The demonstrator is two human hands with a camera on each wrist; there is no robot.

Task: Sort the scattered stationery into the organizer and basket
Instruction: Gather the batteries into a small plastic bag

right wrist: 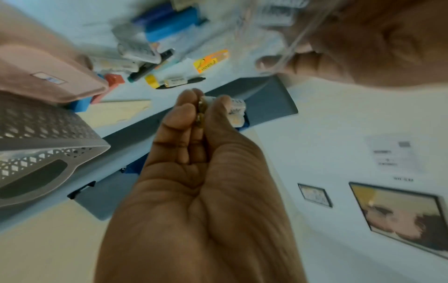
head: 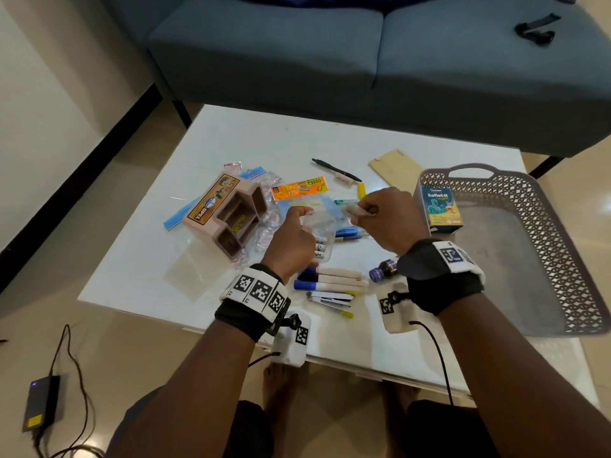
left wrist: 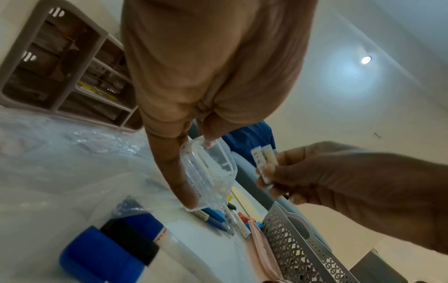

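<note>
My left hand grips a clear plastic case above the middle of the white table. The left wrist view shows thumb and fingers clamped on the open case. My right hand pinches a few small white pieces just right of the case, apart from it; thumb and fingers press them together. The pink organizer lies on its side to the left. The grey lattice basket stands at the right, with a blue-and-yellow medicine box at its near-left corner.
Near the front edge lie blue and black markers, a stapler and a small purple bottle. Further back are a black pen, a tan envelope, an orange bag-clip pack and blue-topped zip bags. A blue sofa stands behind.
</note>
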